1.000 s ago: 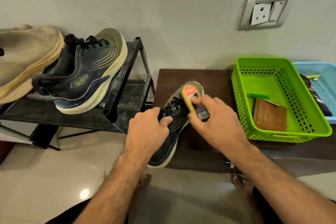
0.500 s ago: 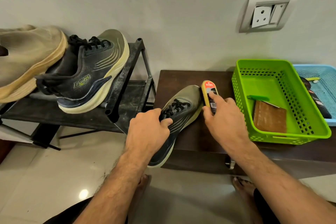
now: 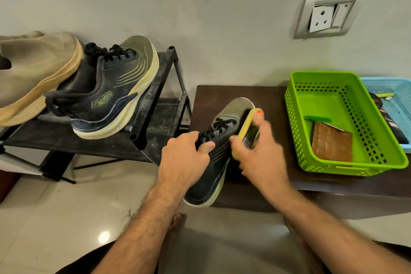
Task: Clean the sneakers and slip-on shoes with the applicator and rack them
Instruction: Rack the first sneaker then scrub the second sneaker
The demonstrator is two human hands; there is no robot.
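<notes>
A dark sneaker (image 3: 219, 158) with a grey toe and black laces lies on the brown table (image 3: 240, 95), its heel hanging over the front edge. My left hand (image 3: 184, 160) grips it around the collar, thumb by the laces. My right hand (image 3: 260, 153) grips a yellow applicator (image 3: 250, 125) with a red tip and presses it along the sneaker's right side. The matching sneaker (image 3: 111, 95) sits on the black shoe rack (image 3: 155, 100), leaning on a beige slip-on shoe (image 3: 35, 71).
A green basket (image 3: 311, 87) on the table holds a brown block and a green item. A blue basket (image 3: 398, 89) stands behind it at the right edge. A wall socket (image 3: 329, 15) is above. My bare feet rest on the tiled floor below.
My right hand has brought the applicator back from beside the toe onto the sneaker's right side, lower down. My left hand keeps its hold on the sneaker.
</notes>
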